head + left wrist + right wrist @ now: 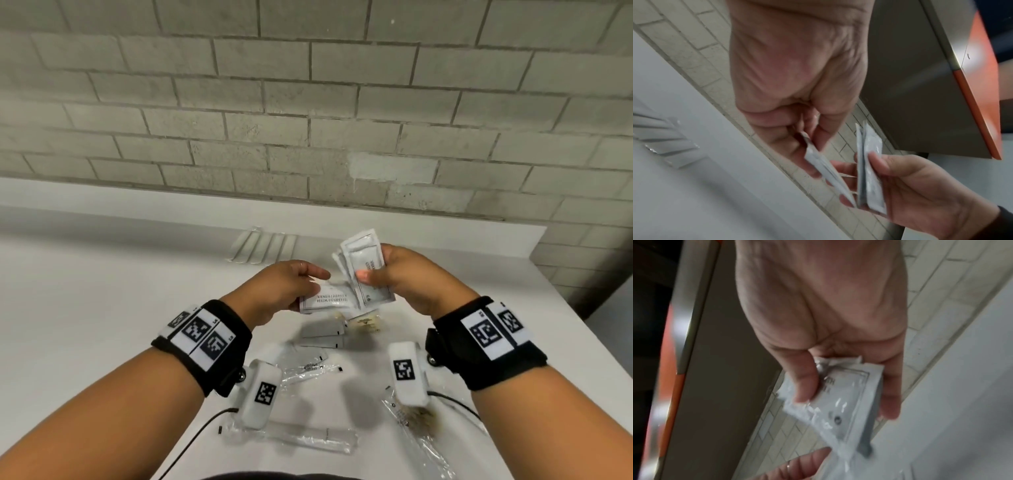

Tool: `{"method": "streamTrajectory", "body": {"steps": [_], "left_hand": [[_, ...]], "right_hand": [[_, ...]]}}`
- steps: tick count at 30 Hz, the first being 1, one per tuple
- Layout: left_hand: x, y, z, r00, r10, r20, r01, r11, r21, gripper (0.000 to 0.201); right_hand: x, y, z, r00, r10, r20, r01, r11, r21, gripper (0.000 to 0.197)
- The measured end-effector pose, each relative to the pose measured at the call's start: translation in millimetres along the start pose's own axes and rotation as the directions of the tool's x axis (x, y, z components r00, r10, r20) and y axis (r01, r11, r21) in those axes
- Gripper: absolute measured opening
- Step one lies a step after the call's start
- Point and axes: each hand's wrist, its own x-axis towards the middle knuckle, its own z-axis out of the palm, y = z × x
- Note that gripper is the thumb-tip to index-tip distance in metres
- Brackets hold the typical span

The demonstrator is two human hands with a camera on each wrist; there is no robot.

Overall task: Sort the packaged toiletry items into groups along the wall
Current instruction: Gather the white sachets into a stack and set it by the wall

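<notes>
— While you hold both hands above the counter [102, 291], how much room do you have around them?

— Your counter runs back to the brick wall [308, 102], and its right edge falls away just past your right wrist. Bare counter lies wide to your left. Against the wall a row of clear-wrapped packets [262, 247] lies side by side, each long axis pointing toward the wall.

— What are your hands doing?

— Your right hand [404, 277] pinches a fanned stack of white sachets [368, 270], thumb pressed on the front, fingers [891, 395] behind. The stack stands tilted, long axis running from near you up toward the wall, top edges leaning left. Your left hand [281, 291] pinches a single shampoo sachet [329, 301] between thumb and curled fingers [781, 133]. It lies nearly flat, long axis left to right, printed text upside down to you, its right end touching the bottom of the stack.

— And under your hands?

— Two more white sachets [323, 337] lie on the counter just below, long axes left to right, beside a small clear packet with pale contents [364, 322]. Nearer you a clear sleeve with a small metal item [305, 368] sits at a slant. A long clear-wrapped tube [308, 437] lies left to right along the near edge, and a wrapped brush [419, 431] slants toward the lower right.
</notes>
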Motion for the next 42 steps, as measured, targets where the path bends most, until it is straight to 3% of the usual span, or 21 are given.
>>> {"method": "streamTrajectory", "body": {"steps": [3,5,7,9,11,13,15,18,21,23,24,25,26,28,29,30,34,37,42], "left_hand": [[4.4,-1.9,-0.6,0.983,0.026,-0.184,-0.078,0.956,-0.281,0.022],[5.1,-3.8,0.4,0.980,0.011,-0.197,-0.103,0.881,-0.463,0.018],[4.1,-4.3,7.4,0.994,0.002,-0.105,-0.059,0.843,-0.535,0.019],[2.8,-5.3,14.6,1.000,0.010,-0.023,-0.020,0.874,-0.485,0.015],[4.7,-6.6,15.0,0.999,0.013,-0.032,-0.026,0.896,-0.444,0.009],[7.6,-9.2,11.5,0.999,0.006,-0.045,-0.027,0.874,-0.485,0.034],[9.4,-8.6,11.1,0.999,0.022,0.032,-0.001,0.839,-0.544,0.057],[3.9,3.7,27.9,0.997,0.032,0.066,0.012,0.813,-0.582,0.034],[6.9,8.3,38.4,0.998,-0.022,-0.055,-0.020,0.747,-0.665,0.025],[8.9,5.7,32.9,0.989,-0.038,-0.143,-0.071,0.725,-0.685,0.022],[9.4,4.4,29.0,0.986,-0.052,-0.158,-0.071,0.730,-0.680,0.020],[9.1,3.2,25.0,0.987,-0.069,-0.148,-0.049,0.739,-0.672,0.018],[7.2,3.7,23.0,0.990,-0.081,-0.118,-0.017,0.752,-0.658,0.016],[2.4,5.9,24.3,0.995,-0.095,-0.032,0.056,0.796,-0.603,0.014],[0.8,6.5,26.0,0.996,-0.088,0.025,0.086,0.805,-0.588,0.016],[-0.8,7.1,28.0,0.994,-0.075,0.083,0.110,0.801,-0.589,0.018],[-4.6,8.2,29.1,0.976,-0.003,0.217,0.144,0.758,-0.636,0.015],[-6.1,7.6,31.1,0.968,0.045,0.248,0.132,0.750,-0.649,0.016],[-3.9,8.1,39.0,0.975,-0.006,0.224,0.150,0.761,-0.631,0.024]], "right_hand": [[4.2,6.5,6.8,0.986,0.056,-0.156,-0.002,0.945,0.327,0.031],[4.8,10.9,24.0,0.989,0.110,-0.102,-0.050,0.881,0.471,0.028],[9.1,14.6,44.8,0.990,0.123,-0.074,-0.076,0.886,0.457,0.031],[13.5,10.3,57.4,0.977,0.145,-0.156,-0.066,0.902,0.427,0.036],[17.8,8.4,54.9,0.971,0.153,-0.185,-0.057,0.895,0.442,0.036],[17.4,6.3,49.1,0.982,0.133,-0.131,-0.072,0.917,0.392,0.030],[14.4,1.1,52.7,0.990,0.124,-0.069,-0.098,0.949,0.301,0.020],[13.2,-7.0,77.9,0.980,0.127,-0.151,-0.082,0.957,0.279,0.024],[11.9,-8.2,89.8,0.966,0.137,-0.217,-0.039,0.914,0.403,0.030],[8.6,-9.4,81.6,0.968,0.025,-0.249,0.045,0.961,0.273,0.036],[6.9,-9.7,73.2,0.968,-0.075,-0.241,0.093,0.994,0.064,0.050],[4.9,-9.5,65.3,0.970,-0.172,-0.170,0.135,0.969,-0.206,0.072],[2.8,-8.3,59.0,0.968,-0.244,-0.057,0.195,0.876,-0.440,0.096],[-1.9,-10.9,55.6,0.943,-0.266,0.200,0.328,0.645,-0.690,0.131],[-3.9,-12.2,55.3,0.928,-0.249,0.278,0.373,0.574,-0.729,0.138],[-2.9,-11.3,54.4,0.923,-0.237,0.304,0.386,0.558,-0.735,0.140],[-5.1,-10.4,43.0,0.921,-0.308,0.239,0.388,0.665,-0.638,0.131],[-7.6,-6.2,39.5,0.907,-0.322,0.273,0.422,0.672,-0.608,0.132],[-10.6,-1.6,37.4,0.894,-0.373,0.249,0.442,0.639,-0.629,0.112]]}}
